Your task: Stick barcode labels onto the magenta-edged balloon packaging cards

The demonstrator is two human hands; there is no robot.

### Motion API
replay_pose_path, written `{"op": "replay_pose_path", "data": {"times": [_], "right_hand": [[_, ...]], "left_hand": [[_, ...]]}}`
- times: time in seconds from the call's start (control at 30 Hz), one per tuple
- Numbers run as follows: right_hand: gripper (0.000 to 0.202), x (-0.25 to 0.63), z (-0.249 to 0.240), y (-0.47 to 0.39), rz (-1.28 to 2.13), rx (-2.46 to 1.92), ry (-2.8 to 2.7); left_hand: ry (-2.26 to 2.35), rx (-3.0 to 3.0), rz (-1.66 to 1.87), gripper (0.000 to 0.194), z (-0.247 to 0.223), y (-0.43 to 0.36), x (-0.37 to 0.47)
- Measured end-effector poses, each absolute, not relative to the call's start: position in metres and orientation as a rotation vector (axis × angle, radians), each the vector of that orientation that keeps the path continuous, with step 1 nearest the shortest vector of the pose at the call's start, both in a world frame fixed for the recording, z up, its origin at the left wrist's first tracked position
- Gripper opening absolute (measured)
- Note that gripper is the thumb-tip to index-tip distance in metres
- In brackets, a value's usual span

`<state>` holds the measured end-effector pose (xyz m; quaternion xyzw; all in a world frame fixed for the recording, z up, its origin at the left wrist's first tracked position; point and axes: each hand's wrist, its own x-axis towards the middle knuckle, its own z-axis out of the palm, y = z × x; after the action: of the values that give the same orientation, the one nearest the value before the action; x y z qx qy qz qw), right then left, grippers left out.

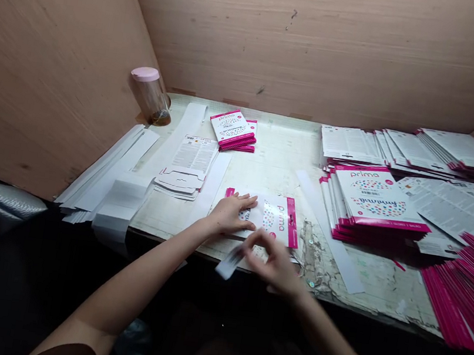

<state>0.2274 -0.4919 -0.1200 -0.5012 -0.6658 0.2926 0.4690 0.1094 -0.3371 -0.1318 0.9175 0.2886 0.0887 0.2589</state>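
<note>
A pink and white "prima" packet (284, 220) lies flat near the table's front edge. My left hand (234, 214) rests on its left part with the fingers spread, holding nothing. Just in front of the packet, my right hand (271, 261) is closed in a pinch and blurred by motion. A small pale strip (228, 266) hangs from its fingertips over the table's edge.
Flat printed cartons (190, 161) and white paper strips (102, 166) lie at the left, near a jar with a pink lid (151, 96). Several packets (231, 129) sit at the back. Large packet stacks (376, 198) fill the right side.
</note>
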Motion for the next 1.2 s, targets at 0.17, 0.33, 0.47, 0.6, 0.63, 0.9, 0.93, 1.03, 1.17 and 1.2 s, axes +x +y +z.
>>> {"op": "replay_pose_path", "data": {"times": [0.17,0.33,0.47,0.6,0.63,0.9,0.93,1.03,1.17,1.2], "right_hand": [[0.017,0.302,-0.125,-0.412,0.653,-1.572,-1.614],[0.016,0.295,-0.141,-0.399,0.578,-1.656,-1.731],[0.037,0.291,-0.149,-0.400,0.317,-1.770,-1.757],[0.064,0.297,-0.154,-0.389,0.085,-1.884,-1.734],[0.061,0.296,-0.153,-0.389,0.048,-1.908,-1.736],[0.033,0.253,-0.155,-0.480,-0.363,-1.762,-1.963],[0.037,0.247,-0.159,-0.493,-0.405,-1.748,-1.952],[0.043,0.238,-0.172,-0.513,-0.483,-1.751,-1.836],[0.037,0.245,-0.178,-0.513,-0.585,-1.736,-1.617],[0.038,0.247,-0.178,-0.513,-0.603,-1.729,-1.579]], "left_hand": [[0.789,2.480,0.260,0.068,-0.134,-0.336,0.109],[0.807,2.470,0.275,0.082,-0.134,-0.335,0.108],[0.797,2.482,0.282,0.082,-0.137,-0.336,0.108],[0.770,2.488,0.297,0.088,-0.137,-0.337,0.105],[0.753,2.485,0.303,0.088,-0.135,-0.337,0.103],[0.781,2.549,0.180,0.054,-0.108,-0.309,0.116],[0.790,2.544,0.168,0.056,-0.107,-0.303,0.123],[0.799,2.486,0.093,0.053,-0.105,-0.289,0.142],[0.774,2.303,0.019,0.044,-0.101,-0.282,0.145],[0.772,2.243,0.011,0.045,-0.099,-0.280,0.141]]}}
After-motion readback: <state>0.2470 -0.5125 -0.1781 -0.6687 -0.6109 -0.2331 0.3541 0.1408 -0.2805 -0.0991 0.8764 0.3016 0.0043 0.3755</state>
